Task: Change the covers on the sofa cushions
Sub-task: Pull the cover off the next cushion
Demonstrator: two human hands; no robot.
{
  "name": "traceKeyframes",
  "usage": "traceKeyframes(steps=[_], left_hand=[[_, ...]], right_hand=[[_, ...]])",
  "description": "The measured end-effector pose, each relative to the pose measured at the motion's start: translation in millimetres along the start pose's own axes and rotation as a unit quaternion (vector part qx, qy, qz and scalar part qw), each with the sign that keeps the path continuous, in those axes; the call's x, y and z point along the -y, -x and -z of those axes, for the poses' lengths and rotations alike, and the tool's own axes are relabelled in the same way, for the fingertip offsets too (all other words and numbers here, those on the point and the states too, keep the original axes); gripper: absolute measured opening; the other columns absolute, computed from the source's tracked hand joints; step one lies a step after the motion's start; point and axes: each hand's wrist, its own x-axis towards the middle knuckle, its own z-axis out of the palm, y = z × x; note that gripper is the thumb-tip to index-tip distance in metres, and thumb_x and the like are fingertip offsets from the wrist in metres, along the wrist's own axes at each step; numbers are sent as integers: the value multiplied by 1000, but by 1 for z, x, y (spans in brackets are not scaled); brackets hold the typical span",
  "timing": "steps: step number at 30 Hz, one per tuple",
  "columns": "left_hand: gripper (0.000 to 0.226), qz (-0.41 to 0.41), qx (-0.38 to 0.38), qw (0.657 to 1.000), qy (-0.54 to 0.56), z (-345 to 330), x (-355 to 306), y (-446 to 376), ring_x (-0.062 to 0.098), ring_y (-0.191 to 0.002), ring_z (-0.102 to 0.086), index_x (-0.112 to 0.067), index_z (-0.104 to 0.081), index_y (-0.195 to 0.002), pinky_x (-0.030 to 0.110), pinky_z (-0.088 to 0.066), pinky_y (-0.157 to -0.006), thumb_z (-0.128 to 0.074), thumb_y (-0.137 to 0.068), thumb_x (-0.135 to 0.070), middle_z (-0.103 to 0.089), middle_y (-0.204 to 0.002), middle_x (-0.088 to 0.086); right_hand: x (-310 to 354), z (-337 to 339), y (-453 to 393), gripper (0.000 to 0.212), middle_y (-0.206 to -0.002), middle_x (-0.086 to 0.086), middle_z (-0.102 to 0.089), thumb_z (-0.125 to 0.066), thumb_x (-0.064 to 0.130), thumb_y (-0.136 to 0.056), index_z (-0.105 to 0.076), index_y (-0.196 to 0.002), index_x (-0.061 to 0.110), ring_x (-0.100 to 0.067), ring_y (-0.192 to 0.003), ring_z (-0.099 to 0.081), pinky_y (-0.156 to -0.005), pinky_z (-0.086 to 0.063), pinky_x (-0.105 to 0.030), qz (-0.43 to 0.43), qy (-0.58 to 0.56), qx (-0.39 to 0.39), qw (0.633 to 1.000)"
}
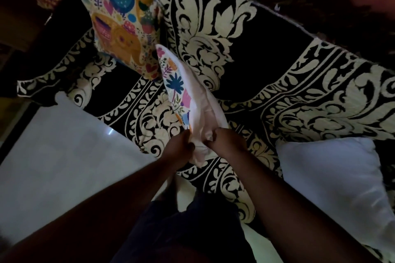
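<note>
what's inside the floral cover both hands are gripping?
White cushion fabric bulges from the open end of the floral cover, bunched where the left hand and right hand grip it. How far it reaches inside is hidden by the cover.

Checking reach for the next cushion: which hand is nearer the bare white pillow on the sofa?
The right hand is nearer; the bare white pillow lies just beyond its side. The left hand sits farther across, gripping the floral cover.
</note>
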Motion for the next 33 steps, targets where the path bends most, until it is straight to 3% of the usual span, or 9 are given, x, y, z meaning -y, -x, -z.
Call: traceKeyframes(steps=[4,7,11,14,17,21,24,28,33], left_hand=[[34,-18,-16,1000,5,5,20,10,13,-75,-60,-19,-59,-126,24,-44,-67,-52,-93,-11,-66,-93,-2],[48,-38,-20,998,-36,12,36,14,23,-90,-67,-21,-46,-142,28,-48,-73,-53,-95,-17,-69,-107,5],[68,-31,-21,999,-39,14,56,25,17,-84,-65,-30,-27,-144,31,-49,-73,-68,-90,-37,-63,-102,-9],[61,-14,0,996,-91,5,83,33,24,-81,-70,-28,-25,-137,42,-59,-73,-64,-91,-42,-70,-99,-2],[57,-11,26,990,-135,-3,106,37,27,-83,-70,-26,-25,-135,46,-60,-74,-60,-92,-39,-70,-101,3],[57,-32,25,982,-186,-1,119,34,30,-85,-69,-21,-25,-139,42,-58,-77,-47,-95,-49,-70,-100,6],[71,-23,-8,979,-204,8,126,26,27,-77,-66,-16,-23,-144,32,-49,-66,-44,-95,-63,-68,-92,1],[74,16,3,966,-259,23,133,12,33,-99,-68,-12,-16,-154,38,-51,-77,-55,-96,-38,-69,-110,11],[72,3,34,958,-286,43,138,12,36,-104,-66,-14,-24,-146,39,-51,-78,-65,-89,-30,-67,-112,13]], right_hand=[[17,-7,-5,34,-104,0,-70,-68,50,-83,-70,-107,27,-24,-97,-67,-81,-56,-35,-39,-51,48,997],[22,-18,-8,28,-94,-2,-71,-74,40,-80,-74,-99,19,-22,-85,-68,-74,-58,-34,-53,-139,90,985],[30,-37,-3,11,-84,-2,-70,-74,29,-85,-74,-85,18,-14,-67,-58,-61,-44,-26,-45,-211,99,971],[39,-45,3,32,-65,6,-55,-74,24,-88,-56,-62,20,-10,-61,-48,-57,-37,-26,-63,-276,70,957],[43,-45,6,27,-65,2,-51,-71,23,-89,-58,-69,12,-14,-60,-48,-55,-34,-26,-94,-310,35,946],[55,-43,15,25,-64,-2,-48,-68,22,-87,-58,-74,3,-16,-58,-46,-54,-33,-28,-66,-260,23,963],[71,-46,30,23,-64,1,-51,-65,23,-87,-56,-68,13,-16,-61,-49,-59,-36,-30,-18,-233,25,972],[88,-46,53,37,-53,11,-44,-65,18,-89,-49,-57,26,-8,-53,-40,-57,-31,-31,49,-290,4,956],[93,-42,73,42,-53,13,-41,-65,11,-91,-49,-56,29,-5,-55,-37,-57,-31,-30,87,-350,-4,933]])
